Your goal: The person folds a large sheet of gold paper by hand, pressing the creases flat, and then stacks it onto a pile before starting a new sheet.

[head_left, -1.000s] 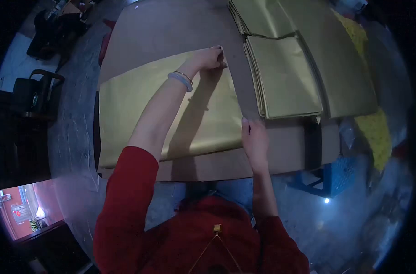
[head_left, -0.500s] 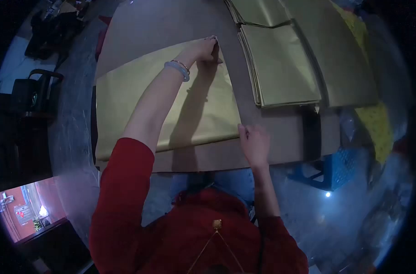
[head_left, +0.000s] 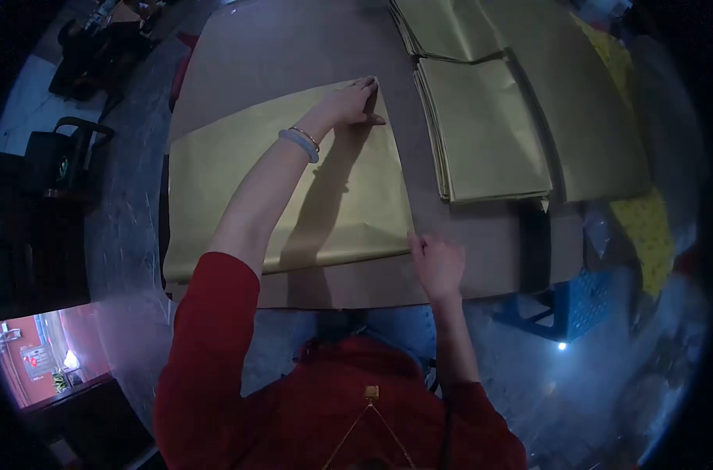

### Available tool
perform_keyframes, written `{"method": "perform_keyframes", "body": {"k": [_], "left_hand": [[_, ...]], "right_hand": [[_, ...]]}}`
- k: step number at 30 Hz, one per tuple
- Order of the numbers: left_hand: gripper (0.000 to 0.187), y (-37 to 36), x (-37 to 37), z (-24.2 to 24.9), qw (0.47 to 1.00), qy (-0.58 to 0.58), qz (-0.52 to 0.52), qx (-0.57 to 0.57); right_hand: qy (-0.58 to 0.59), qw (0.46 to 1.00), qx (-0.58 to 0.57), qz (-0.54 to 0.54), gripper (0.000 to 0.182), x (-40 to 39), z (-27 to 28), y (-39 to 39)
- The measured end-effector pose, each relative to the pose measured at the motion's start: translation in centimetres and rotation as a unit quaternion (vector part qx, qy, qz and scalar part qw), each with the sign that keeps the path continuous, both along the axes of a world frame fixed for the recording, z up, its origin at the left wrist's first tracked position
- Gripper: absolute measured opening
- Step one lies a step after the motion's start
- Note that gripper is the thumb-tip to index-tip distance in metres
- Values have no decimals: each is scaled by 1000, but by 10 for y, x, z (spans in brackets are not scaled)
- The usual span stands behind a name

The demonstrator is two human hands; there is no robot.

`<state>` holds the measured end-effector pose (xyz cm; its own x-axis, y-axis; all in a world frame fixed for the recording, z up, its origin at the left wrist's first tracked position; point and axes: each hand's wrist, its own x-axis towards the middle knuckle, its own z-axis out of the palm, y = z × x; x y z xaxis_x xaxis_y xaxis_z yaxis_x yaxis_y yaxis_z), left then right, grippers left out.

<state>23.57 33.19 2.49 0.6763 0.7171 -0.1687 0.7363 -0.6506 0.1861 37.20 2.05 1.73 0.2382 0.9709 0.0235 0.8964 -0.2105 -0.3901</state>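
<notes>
A folded sheet of gold paper [head_left: 239, 180] lies across the table before me, its bent edge toward my body. At its far right corner, my left hand [head_left: 356, 103] rests on the paper with fingers stretched out and the thumb apart. My right hand [head_left: 441, 265] is closed at the near right corner, thumb and forefinger pinching the paper's edge. My left forearm crosses above the sheet and casts a shadow on it. Bracelets circle the left wrist.
A stack of folded gold paper [head_left: 485, 133] lies to the right on the brown table [head_left: 270, 39], with more gold sheets [head_left: 583, 117] beside and behind it. A blue plastic stool [head_left: 564, 305] stands below the table's right edge. Yellow cloth-like material [head_left: 646, 235] hangs at far right.
The whole scene sits slightly lower in view. My left hand stays at the far corner, its fingers a little flatter; my right hand still pinches the near corner.
</notes>
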Motion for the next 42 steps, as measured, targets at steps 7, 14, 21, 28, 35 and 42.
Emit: {"method": "perform_keyframes", "body": {"k": [7, 14, 21, 28, 35, 42], "left_hand": [[97, 9, -2, -12, 999, 5, -29, 13], [125, 0, 4, 10, 999, 47, -16, -12], [123, 5, 7, 2, 997, 77, -11, 6], [119, 1, 7, 9, 996, 87, -5, -4], [123, 1, 1, -4, 999, 40, -7, 12], [124, 2, 1, -5, 999, 39, -17, 24]], "right_hand": [[-36, 999, -24, -1, 33, -3, -4, -1], [-51, 996, -74, -18, 28, -13, 8, 1], [-47, 996, -69, -17, 29, -13, 9, -1], [-5, 996, -81, -25, 29, -10, 19, -1], [96, 984, -148, -16, 31, 4, 28, 2], [269, 958, -70, 75, 17, -4, 42, 35]]}}
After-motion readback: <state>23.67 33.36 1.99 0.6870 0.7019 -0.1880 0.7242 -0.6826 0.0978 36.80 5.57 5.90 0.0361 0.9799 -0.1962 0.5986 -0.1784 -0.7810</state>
